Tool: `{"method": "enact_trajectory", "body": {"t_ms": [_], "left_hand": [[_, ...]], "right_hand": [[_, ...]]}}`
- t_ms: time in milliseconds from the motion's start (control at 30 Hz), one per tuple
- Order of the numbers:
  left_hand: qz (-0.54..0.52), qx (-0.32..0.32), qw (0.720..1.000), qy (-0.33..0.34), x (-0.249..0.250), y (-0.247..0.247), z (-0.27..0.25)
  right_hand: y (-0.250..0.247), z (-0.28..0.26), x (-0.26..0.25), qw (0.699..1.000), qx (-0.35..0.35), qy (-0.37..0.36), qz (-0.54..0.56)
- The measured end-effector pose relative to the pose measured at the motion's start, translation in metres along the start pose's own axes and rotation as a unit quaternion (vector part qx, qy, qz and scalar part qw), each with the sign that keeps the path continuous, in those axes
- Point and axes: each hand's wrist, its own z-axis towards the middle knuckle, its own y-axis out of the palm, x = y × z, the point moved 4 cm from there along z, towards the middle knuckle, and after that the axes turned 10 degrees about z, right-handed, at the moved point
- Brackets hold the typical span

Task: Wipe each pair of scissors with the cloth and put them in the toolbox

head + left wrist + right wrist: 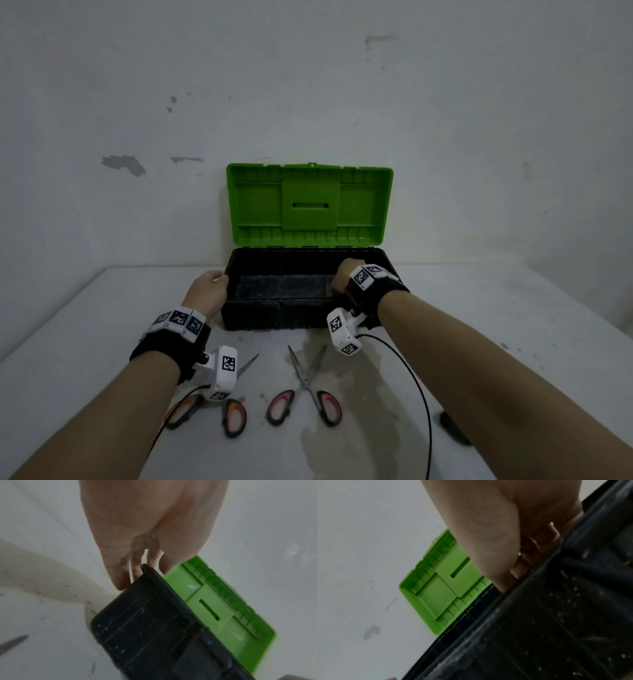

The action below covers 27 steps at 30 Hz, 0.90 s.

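Black toolbox (pixel 274 315), green lid (pixel 308 205) raised, at the table's (pixel 513 325) back edge, left hand (pixel 207 289) gripping its left end, right hand (pixel 340 275) curled over its front rim by the right corner, orange-handled scissors (pixel 234 416) and red-handled scissors (pixel 306 377) lying open just in front.

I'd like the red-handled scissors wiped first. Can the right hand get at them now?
Probably yes: the red-handled scissors lie uncovered on the table in front of the toolbox; the right hand need only release the toolbox rim.
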Motion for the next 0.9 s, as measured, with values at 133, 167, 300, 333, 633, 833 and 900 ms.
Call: {"method": "enact_trajectory", "body": {"t_ms": [133,167,300,333,633,833,900], "left_hand": [[0.08,0.02,0.996,0.035,0.021,-0.01,-0.031],[0.112,0.028,0.992,0.049,0.03,-0.011,-0.04],[0.259,0.037,0.961,0.093,0.061,-0.007,-0.082],[0.27,0.025,0.957,0.1,0.066,-0.001,-0.095],[0.253,-0.102,0.953,0.128,0.069,0.065,-0.195],[0.334,-0.128,0.931,0.076,0.054,0.077,-0.205],[0.389,-0.119,0.911,0.07,0.051,0.079,-0.206]], "right_hand": [[-0.026,-0.028,0.013,0.989,0.083,0.038,0.118],[-0.031,-0.036,0.018,0.985,0.104,0.037,0.135],[-0.035,-0.079,0.056,0.973,0.155,0.022,0.169],[-0.035,-0.091,0.068,0.97,0.159,0.023,0.179],[-0.007,-0.191,0.197,0.957,0.182,0.111,0.197],[0.02,-0.214,0.218,0.967,0.14,0.116,0.179],[0.019,-0.214,0.217,0.967,0.142,0.115,0.178]]}}
